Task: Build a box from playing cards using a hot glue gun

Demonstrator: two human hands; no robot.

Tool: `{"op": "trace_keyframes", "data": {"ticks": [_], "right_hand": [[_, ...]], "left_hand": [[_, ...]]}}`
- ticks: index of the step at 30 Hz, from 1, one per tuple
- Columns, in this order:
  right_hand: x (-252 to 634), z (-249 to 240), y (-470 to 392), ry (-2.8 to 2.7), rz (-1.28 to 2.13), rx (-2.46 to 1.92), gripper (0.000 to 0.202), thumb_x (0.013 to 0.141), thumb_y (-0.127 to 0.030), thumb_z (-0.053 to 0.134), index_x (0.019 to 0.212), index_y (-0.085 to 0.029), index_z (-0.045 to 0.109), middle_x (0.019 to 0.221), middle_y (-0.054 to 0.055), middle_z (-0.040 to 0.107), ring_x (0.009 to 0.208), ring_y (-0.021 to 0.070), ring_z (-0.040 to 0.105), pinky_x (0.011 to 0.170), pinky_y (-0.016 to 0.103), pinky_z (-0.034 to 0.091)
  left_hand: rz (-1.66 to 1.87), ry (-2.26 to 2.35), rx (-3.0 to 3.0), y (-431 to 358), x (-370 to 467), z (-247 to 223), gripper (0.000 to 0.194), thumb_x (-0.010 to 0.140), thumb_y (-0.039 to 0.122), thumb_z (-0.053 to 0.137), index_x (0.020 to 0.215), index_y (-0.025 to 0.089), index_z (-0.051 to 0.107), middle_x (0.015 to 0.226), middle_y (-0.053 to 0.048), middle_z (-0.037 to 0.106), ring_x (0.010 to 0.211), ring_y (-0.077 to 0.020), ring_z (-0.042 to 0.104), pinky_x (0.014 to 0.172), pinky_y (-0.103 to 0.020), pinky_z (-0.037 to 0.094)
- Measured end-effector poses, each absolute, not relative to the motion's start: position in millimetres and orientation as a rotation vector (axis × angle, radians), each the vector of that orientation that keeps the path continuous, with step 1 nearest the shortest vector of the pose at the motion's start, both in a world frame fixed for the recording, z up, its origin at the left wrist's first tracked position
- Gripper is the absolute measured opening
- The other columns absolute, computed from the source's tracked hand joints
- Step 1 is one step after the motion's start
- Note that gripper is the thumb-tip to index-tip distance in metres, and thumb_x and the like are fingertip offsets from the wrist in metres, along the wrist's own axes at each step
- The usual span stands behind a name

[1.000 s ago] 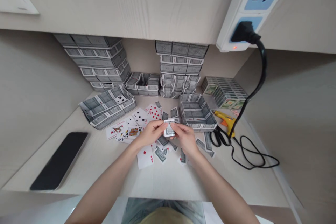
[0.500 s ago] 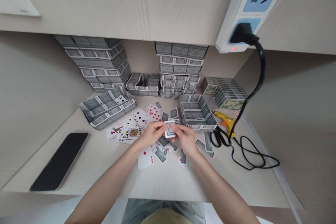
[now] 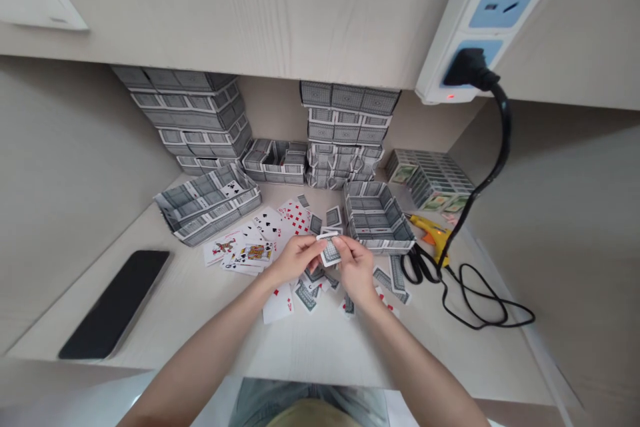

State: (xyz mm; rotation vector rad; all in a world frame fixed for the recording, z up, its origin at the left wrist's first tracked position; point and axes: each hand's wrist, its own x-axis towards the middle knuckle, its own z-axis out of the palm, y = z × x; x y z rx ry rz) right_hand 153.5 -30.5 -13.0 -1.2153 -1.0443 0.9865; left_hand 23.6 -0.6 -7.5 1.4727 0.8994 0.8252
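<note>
Your left hand [image 3: 299,259] and right hand [image 3: 356,268] pinch opposite sides of one patterned card [image 3: 331,254] between thumbs and fingers. You have it above the desk, left of the open tray [image 3: 395,245] and nearer you. Its back faces up; its long axis runs away from you, far end leaning slightly left.

Beneath, left of the tray, card pieces [image 3: 305,297] and face-up cards [image 3: 257,252] crowd the pale wood-grained desk [image 3: 320,353]. Right of the tray are black-handled scissors [image 3: 413,273] and a yellow glue gun [image 3: 435,235]; a black cable [image 3: 506,137] hangs past them, looping on the surface. Well left of the tray lie a second tray [image 3: 225,221] and your dark phone [image 3: 116,305]. Behind it rises a card-box stack [image 3: 347,127], under a pale panel [image 3: 260,13] bearing a power strip [image 3: 457,30].
</note>
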Motion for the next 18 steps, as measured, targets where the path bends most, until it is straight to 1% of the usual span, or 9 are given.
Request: {"op": "trace_keyframes", "data": {"ticks": [3,7,10,14,18], "right_hand": [[152.4,-12.4,-30.2,-0.999,1.058,-1.167,0.027,0.074,-0.041,0.057,0.063,-0.017,0.059,0.048,-0.004,0.047,0.044,0.0085,0.036,0.042,0.021,0.030],[151.0,-11.2,-29.3,-0.903,1.289,-1.102,0.031,0.074,-0.046,0.057,0.061,-0.018,0.053,0.037,-0.008,0.036,0.033,0.0060,0.025,0.035,0.020,0.019],[149.9,-11.2,-29.2,-0.884,1.415,-1.046,0.035,0.074,-0.050,0.055,0.062,-0.018,0.049,0.039,-0.008,0.041,0.031,0.0053,0.027,0.032,0.019,0.019],[150.3,-11.8,-28.7,-0.977,1.291,-1.124,0.038,0.075,-0.052,0.053,0.058,-0.018,0.046,0.039,-0.007,0.043,0.032,0.0052,0.033,0.034,0.018,0.025],[153.7,-10.6,-27.3,-1.092,1.149,-1.211,0.039,0.076,-0.052,0.051,0.058,-0.018,0.047,0.038,-0.007,0.043,0.034,0.0062,0.035,0.038,0.019,0.028]], "left_hand": [[0.799,0.906,1.498,-1.1,22.2,-6.1,0.043,0.078,0.047,0.048,0.051,0.014,0.047,0.039,0.005,0.044,0.036,-0.0054,0.039,0.039,-0.018,0.029],[0.934,1.027,1.544,-1.7,22.8,-3.8,0.044,0.079,0.048,0.045,0.050,0.015,0.047,0.039,0.006,0.042,0.037,-0.0051,0.038,0.040,-0.018,0.030],[1.045,1.105,1.544,-2.3,24.7,-4.2,0.044,0.080,0.048,0.044,0.051,0.015,0.048,0.041,0.005,0.043,0.040,-0.0057,0.039,0.043,-0.019,0.032],[1.022,1.088,1.557,-1.7,24.6,-7.2,0.044,0.080,0.047,0.044,0.051,0.014,0.050,0.043,0.004,0.046,0.042,-0.0068,0.042,0.046,-0.020,0.034],[0.980,1.022,1.525,1.3,22.1,-9.2,0.041,0.079,0.045,0.046,0.053,0.014,0.050,0.046,0.003,0.047,0.045,-0.0076,0.045,0.048,-0.020,0.036]]}}
